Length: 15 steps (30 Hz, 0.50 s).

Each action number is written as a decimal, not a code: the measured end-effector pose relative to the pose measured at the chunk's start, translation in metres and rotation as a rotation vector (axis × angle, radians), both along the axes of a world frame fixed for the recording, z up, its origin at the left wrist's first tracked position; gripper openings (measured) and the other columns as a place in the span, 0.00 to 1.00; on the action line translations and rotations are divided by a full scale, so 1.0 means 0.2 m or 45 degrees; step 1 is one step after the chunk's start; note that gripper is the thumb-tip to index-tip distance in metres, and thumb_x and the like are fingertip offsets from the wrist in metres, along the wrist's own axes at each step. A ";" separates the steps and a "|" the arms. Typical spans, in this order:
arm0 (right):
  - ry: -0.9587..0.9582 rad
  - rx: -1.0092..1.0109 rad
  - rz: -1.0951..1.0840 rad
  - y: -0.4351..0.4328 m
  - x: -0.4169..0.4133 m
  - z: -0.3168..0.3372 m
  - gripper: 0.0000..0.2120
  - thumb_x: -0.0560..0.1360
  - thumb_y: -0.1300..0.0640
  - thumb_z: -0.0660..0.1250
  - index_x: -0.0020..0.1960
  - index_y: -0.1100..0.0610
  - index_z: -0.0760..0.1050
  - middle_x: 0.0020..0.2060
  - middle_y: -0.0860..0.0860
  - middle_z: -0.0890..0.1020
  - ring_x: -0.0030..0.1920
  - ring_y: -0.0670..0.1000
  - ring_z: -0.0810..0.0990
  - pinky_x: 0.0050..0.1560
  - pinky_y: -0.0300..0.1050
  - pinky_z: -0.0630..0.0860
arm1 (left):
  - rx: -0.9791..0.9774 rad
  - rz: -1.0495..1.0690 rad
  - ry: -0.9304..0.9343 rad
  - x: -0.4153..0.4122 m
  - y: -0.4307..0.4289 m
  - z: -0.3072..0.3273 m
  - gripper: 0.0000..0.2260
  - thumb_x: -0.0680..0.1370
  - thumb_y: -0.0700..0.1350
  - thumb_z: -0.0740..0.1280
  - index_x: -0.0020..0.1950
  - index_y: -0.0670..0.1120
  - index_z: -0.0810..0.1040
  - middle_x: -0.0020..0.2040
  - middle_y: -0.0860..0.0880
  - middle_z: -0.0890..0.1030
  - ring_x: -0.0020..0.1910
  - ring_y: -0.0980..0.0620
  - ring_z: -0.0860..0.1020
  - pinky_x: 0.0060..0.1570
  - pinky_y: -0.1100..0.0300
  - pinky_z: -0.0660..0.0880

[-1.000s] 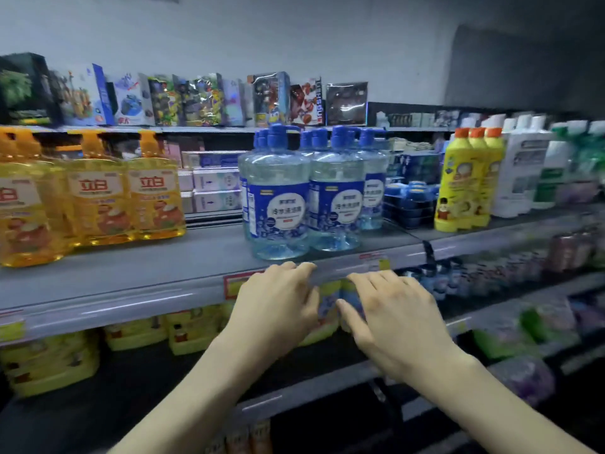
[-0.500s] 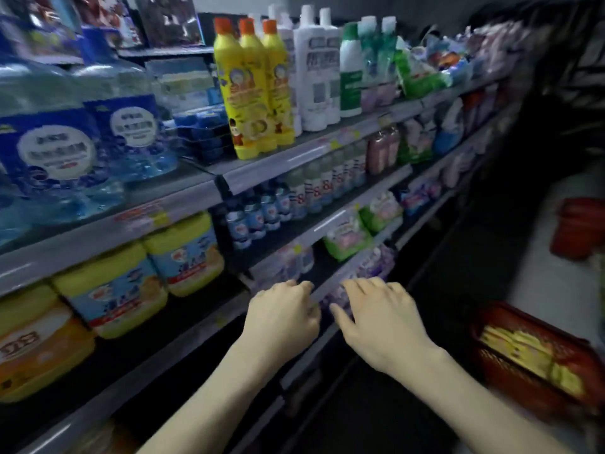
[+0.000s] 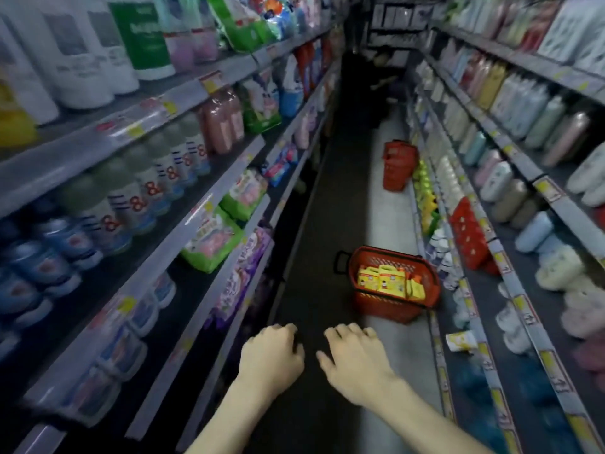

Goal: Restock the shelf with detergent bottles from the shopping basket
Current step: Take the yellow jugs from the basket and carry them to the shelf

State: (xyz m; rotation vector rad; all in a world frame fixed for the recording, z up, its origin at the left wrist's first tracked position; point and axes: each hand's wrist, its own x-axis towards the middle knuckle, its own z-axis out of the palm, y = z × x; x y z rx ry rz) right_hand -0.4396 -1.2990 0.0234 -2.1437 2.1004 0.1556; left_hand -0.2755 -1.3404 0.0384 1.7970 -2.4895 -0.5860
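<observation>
A red shopping basket (image 3: 366, 303) stands on the aisle floor ahead, close to the right-hand shelving. Yellow detergent bottles (image 3: 379, 280) with labels sit inside it. My left hand (image 3: 273, 357) and my right hand (image 3: 353, 358) float side by side low in the view, above the dark floor and well short of the basket. Both hold nothing, with fingers loosely curled. The shelf (image 3: 183, 224) on my left carries rows of bottles and soft packs, blurred by motion.
A second red basket (image 3: 397, 167) leans against the right shelving (image 3: 510, 290) further down the aisle. Shelves packed with bottles line both sides. A narrow strip of floor runs between them. A small white and yellow pack (image 3: 461, 341) lies on a low right shelf.
My view has swung right, from the shelf of blue and yellow bottles to the aisle and the basket. Both hands came away from the shelf edge and stay empty.
</observation>
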 end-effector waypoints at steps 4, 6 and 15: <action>-0.011 0.130 -0.161 -0.07 -0.14 -0.15 0.22 0.84 0.41 0.57 0.70 0.52 0.74 0.65 0.53 0.79 0.68 0.57 0.77 0.67 0.56 0.72 | 0.110 -0.113 -0.065 -0.17 -0.14 -0.19 0.18 0.83 0.55 0.62 0.71 0.51 0.76 0.65 0.49 0.80 0.64 0.46 0.79 0.60 0.50 0.78; -0.022 0.184 -0.224 -0.11 -0.20 -0.22 0.22 0.84 0.41 0.57 0.70 0.52 0.74 0.65 0.53 0.80 0.67 0.57 0.77 0.66 0.55 0.73 | 0.170 -0.171 -0.085 -0.26 -0.19 -0.28 0.17 0.83 0.54 0.62 0.69 0.50 0.77 0.64 0.48 0.80 0.63 0.45 0.79 0.60 0.49 0.78; -0.112 0.382 -0.324 -0.42 -0.60 -0.56 0.21 0.83 0.43 0.58 0.70 0.53 0.74 0.65 0.54 0.80 0.66 0.57 0.78 0.66 0.55 0.72 | 0.451 -0.327 -0.171 -0.76 -0.54 -0.61 0.14 0.81 0.53 0.63 0.62 0.48 0.78 0.60 0.47 0.81 0.60 0.43 0.81 0.58 0.48 0.79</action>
